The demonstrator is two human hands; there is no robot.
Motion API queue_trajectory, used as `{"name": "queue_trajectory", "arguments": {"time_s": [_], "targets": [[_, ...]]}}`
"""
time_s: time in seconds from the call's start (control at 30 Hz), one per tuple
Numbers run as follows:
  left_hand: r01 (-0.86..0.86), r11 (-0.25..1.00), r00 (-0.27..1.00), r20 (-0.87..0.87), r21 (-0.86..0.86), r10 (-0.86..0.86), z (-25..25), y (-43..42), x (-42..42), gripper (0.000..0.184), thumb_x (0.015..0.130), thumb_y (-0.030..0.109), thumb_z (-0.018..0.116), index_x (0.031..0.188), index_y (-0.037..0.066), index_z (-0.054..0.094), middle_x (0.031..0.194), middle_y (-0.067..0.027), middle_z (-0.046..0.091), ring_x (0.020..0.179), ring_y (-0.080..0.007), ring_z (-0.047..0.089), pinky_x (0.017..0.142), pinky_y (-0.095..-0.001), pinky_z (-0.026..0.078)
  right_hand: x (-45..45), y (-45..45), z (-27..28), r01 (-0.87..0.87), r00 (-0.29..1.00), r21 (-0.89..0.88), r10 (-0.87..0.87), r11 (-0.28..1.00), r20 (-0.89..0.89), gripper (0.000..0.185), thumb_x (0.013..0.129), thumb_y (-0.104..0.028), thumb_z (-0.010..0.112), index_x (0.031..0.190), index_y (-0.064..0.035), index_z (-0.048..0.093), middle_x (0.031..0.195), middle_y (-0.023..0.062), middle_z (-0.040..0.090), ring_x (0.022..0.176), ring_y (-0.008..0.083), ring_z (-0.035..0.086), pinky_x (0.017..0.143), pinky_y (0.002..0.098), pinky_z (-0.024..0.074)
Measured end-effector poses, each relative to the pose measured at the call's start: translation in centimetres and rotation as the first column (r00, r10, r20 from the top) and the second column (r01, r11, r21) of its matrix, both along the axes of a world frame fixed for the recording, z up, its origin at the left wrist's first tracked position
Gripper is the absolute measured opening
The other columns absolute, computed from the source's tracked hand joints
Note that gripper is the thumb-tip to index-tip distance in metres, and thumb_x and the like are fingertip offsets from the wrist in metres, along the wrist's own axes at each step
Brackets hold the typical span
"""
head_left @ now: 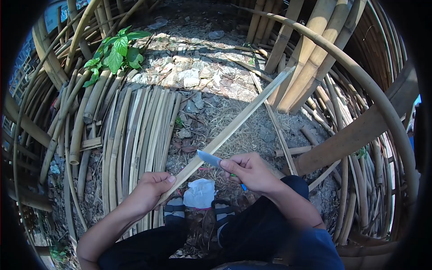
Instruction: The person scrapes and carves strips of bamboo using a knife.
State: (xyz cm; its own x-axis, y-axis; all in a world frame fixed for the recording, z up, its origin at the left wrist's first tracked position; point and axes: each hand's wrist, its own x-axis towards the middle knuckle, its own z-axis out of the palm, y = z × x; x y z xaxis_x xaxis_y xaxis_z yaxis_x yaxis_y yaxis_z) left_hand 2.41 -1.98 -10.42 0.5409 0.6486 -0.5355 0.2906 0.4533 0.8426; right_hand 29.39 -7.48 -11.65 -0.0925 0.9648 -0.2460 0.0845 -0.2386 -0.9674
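Bamboo strip (252, 109), long, pale, narrow and straight, slants from the left hand (153, 188) forward and rightward, reaching well beyond the right hand (252, 172). The left hand is closed around its near end. The right hand is curled closed around a knife (208, 158) with a flat, silver-grey metal blade, lying across the strip between the hands. The strip should be light and stiff, perhaps springy along its far length, its edges likely splintery; the near end, clear of the blade, seems the place to grip. Beyond the left hand lie similar split bamboo strips (143, 130) in a row.
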Motion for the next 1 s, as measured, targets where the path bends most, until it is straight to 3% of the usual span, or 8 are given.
{"name": "queue_trajectory", "arguments": {"time_s": [0.17,0.27,0.4,0.63,0.7,0.87,0.93,1.0], "targets": [[-0.003,1.0,1.0,-0.017,0.016,0.003,0.4,0.1,0.0,0.031,0.1,0.027,0.051,0.085,0.004,0.064,0.056,-0.0003,0.053,0.042,-0.0056,0.043,0.038,-0.0205,0.03,0.3,0.4,-0.4,0.016,0.997,0.034,-0.018,0.999,0.075,0.037,0.098,-0.03,0.061,0.076,-0.0005,0.066,0.058,-0.0058,0.048,0.051,0.0024,0.037,0.046,0.0232,0.0276],[-0.022,1.0,1.0,-0.012,-0.007,0.022,0.1,0.0,-0.4,0.031,0.1,0.027,0.051,0.085,0.003,0.064,0.056,-0.0007,0.053,0.041,-0.006,0.043,0.038,-0.0209,0.031,1.8,1.2,-0.6,0.131,0.991,0.08,-0.134,0.988,0.031,0.034,0.099,-0.029,0.059,0.08,-0.0016,0.064,0.06,-0.0033,0.052,0.052,0.0027,0.041,0.048,0.0203,0.0302],[-0.003,0.999,0.999,-0.041,-0.046,0.001,-0.3,-0.2,-0.6,0.029,0.1,0.025,0.05,0.086,0.003,0.063,0.056,-0.0014,0.053,0.041,-0.0065,0.043,0.038,-0.0209,0.031,4.8,2.0,0.8,0.33,0.944,0.027,-0.33,0.944,-0.018,0.037,0.101,-0.032,0.055,0.076,-0.0045,0.058,0.056,-0.0043,0.044,0.048,0.0039,0.034,0.046,0.0213,0.0277],[0.035,0.995,0.999,-0.002,-0.094,-0.035,-0.4,-0.1,-0.4,0.028,0.101,0.025,0.05,0.094,0.003,0.066,0.058,0.0004,0.052,0.043,-0.0071,0.043,0.039,-0.0238,0.03,-1.3,-0.9,-1.6,-0.096,0.985,-0.038,0.089,0.995,-0.146,0.039,0.1,-0.032,0.057,0.075,-0.0025,0.062,0.056,-0.0047,0.045,0.049,0.0032,0.035,0.046,0.0229,0.0264],[0.022,0.997,1.0,-0.002,-0.072,-0.022,-0.2,-0.3,-0.4,0.029,0.1,0.025,0.05,0.088,0.002,0.064,0.057,-0.0009,0.052,0.042,-0.0072,0.043,0.038,-0.0225,0.031,-0.9,-0.3,-1.0,0.002,1.0,-0.008,-0.002,1.0,-0.007,0.04,0.099,-0.033,0.058,0.074,-0.0018,0.062,0.057,-0.0049,0.046,0.05,0.0032,0.036,0.047,0.0221,0.0275],[0.006,0.999,1.0,-0.005,-0.044,-0.007,-0.4,-0.2,-0.5,0.031,0.1,0.025,0.051,0.081,0.002,0.061,0.055,-0.0018,0.051,0.041,-0.0074,0.043,0.037,-0.0215,0.031,1.9,0.7,0.1,0.068,0.998,-0.032,-0.068,0.997,0.003,0.035,0.1,-0.029,0.057,0.079,-0.0019,0.062,0.062,-0.0035,0.05,0.052,0.0038,0.039,0.047,0.0211,0.0298],[0.02,0.999,0.999,-0.05,-0.036,-0.022,-0.6,-0.4,-0.7,0.031,0.1,0.024,0.051,0.081,0.002,0.061,0.055,-0.0022,0.052,0.041,-0.0077,0.043,0.037,-0.0217,0.032,4.0,1.5,0.1,0.251,0.966,-0.028,-0.252,0.968,-0.06,0.037,0.101,-0.032,0.055,0.077,-0.0035,0.06,0.058,-0.0043,0.045,0.05,0.0042,0.036,0.046,0.0213,0.0279],[0.018,0.999,0.998,-0.055,-0.048,-0.021,-0.9,-0.5,-1.0,0.031,0.1,0.024,0.051,0.08,0.002,0.061,0.055,-0.0024,0.052,0.04,-0.0078,0.043,0.037,-0.0221,0.032,5.5,2.0,1.4,0.264,0.962,-0.086,-0.268,0.961,-0.044,0.038,0.101,-0.033,0.054,0.077,-0.004,0.059,0.057,-0.0046,0.043,0.05,0.0042,0.036,0.046,0.0212,0.0274]]}}
